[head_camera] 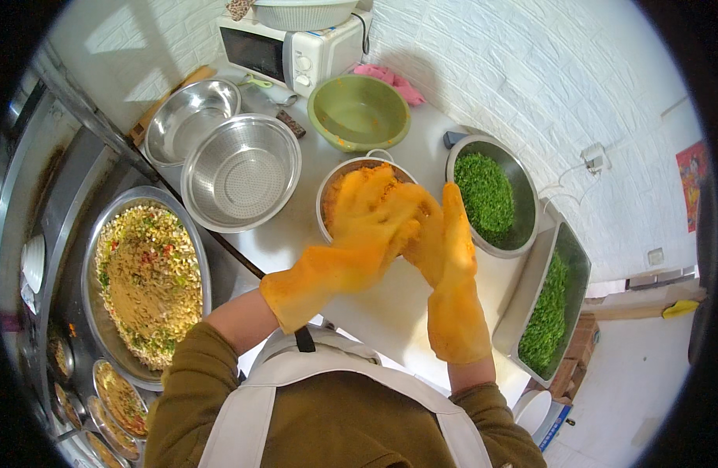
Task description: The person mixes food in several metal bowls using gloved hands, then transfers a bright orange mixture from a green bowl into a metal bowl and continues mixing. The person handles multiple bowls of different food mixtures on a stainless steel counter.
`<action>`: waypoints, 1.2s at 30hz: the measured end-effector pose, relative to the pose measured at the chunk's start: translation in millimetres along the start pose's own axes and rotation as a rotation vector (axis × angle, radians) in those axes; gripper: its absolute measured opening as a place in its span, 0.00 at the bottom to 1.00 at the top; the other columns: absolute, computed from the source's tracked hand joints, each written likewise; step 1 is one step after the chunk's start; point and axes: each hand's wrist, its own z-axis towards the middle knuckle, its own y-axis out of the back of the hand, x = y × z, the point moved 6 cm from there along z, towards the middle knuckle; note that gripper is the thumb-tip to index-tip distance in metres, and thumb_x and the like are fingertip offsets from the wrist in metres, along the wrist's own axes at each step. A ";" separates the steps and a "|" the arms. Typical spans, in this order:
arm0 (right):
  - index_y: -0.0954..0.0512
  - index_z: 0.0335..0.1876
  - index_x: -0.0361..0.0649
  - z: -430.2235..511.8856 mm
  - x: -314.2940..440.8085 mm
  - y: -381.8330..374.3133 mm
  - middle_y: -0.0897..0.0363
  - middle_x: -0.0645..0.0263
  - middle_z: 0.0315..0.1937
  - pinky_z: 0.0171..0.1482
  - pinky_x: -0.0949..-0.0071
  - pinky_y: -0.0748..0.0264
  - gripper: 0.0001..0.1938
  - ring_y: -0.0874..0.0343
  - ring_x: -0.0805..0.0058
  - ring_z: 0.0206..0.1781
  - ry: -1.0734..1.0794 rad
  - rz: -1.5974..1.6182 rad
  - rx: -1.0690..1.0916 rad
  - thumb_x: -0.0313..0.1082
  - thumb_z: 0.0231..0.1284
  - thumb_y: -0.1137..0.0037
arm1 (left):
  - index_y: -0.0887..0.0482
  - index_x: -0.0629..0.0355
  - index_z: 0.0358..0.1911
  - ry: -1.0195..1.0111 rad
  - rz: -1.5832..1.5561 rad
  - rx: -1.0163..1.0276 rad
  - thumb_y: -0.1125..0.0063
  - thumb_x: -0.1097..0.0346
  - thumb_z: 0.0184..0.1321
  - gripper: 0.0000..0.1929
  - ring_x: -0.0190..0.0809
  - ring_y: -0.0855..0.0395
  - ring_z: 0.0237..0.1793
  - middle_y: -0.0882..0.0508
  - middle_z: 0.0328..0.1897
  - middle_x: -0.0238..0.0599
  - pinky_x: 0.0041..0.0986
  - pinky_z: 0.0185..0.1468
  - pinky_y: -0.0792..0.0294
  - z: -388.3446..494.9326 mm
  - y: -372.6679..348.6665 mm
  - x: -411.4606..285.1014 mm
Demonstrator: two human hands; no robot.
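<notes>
Both hands wear orange rubber gloves and meet over a metal pot (323,206) holding an orange, crumbly food (359,175). My left hand (373,216) reaches across the pot's opening, its palm side hidden. Against it on the right is my right hand (441,234), with one gloved finger or glove edge standing up towards the bowl of chopped greens. The gloves overlap and are slightly blurred, so whether either hand grips anything cannot be made out. Bits of the orange food cling to the gloves.
Behind the pot stands a green basin (359,111). A perforated steel bowl (242,175) and another steel bowl (189,117) are at left, a large oval tray of mixed chopped food (148,281) nearer. Chopped greens fill a round bowl (485,193) and a rectangular pan (543,316) at right. A microwave (294,52) stands behind.
</notes>
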 end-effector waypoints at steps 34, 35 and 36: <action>0.29 0.84 0.43 7.1 -8.2 -17.8 0.29 0.46 0.82 0.83 0.41 0.31 0.40 0.34 0.33 0.85 0.767 -1.764 -0.199 0.25 0.63 0.31 | 0.19 0.62 0.76 0.526 -0.612 0.194 0.40 0.69 0.78 0.25 0.50 0.16 0.73 0.11 0.72 0.47 0.40 0.76 0.25 -6.6 38.3 13.5; 0.29 0.84 0.43 8.0 -6.0 -9.5 0.29 0.46 0.81 0.83 0.40 0.30 0.39 0.33 0.33 0.85 0.717 -1.803 -0.242 0.26 0.63 0.32 | 0.19 0.61 0.77 0.486 -0.544 0.176 0.39 0.69 0.78 0.25 0.50 0.17 0.75 0.12 0.73 0.46 0.40 0.78 0.26 -3.9 41.5 10.6; 0.27 0.82 0.42 6.8 -7.2 -19.7 0.28 0.46 0.81 0.82 0.40 0.30 0.38 0.33 0.33 0.84 0.748 -1.843 -0.227 0.25 0.64 0.32 | 0.18 0.60 0.76 0.443 -0.467 0.098 0.39 0.69 0.77 0.25 0.52 0.17 0.75 0.12 0.73 0.47 0.41 0.77 0.26 -6.6 46.4 13.7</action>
